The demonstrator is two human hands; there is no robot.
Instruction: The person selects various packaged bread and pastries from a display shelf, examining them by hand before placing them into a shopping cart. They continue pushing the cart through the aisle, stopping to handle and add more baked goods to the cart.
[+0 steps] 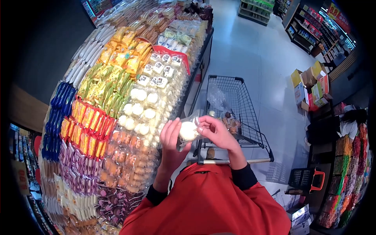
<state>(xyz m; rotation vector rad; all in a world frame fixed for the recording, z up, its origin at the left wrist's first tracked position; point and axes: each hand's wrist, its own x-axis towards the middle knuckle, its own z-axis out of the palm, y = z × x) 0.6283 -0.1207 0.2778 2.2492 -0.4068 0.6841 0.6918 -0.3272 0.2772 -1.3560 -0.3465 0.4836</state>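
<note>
Both hands hold up one clear-wrapped white pastry packet [187,131] in front of my chest. My left hand [171,143] grips its left side, fingers curled round the wrapper. My right hand [216,132] pinches the packet's upper right edge. I wear red sleeves with black cuffs. Just left of the hands lies a sloping display table [117,113] heaped with wrapped snacks, including the same white round pastries [140,111].
A black wire shopping cart [235,113] stands right behind my hands with a few bagged items inside. Cardboard boxes [311,86] sit on the floor to the right, a black basket [305,179] lower right, shelves at the back. Grey floor lies open beyond the cart.
</note>
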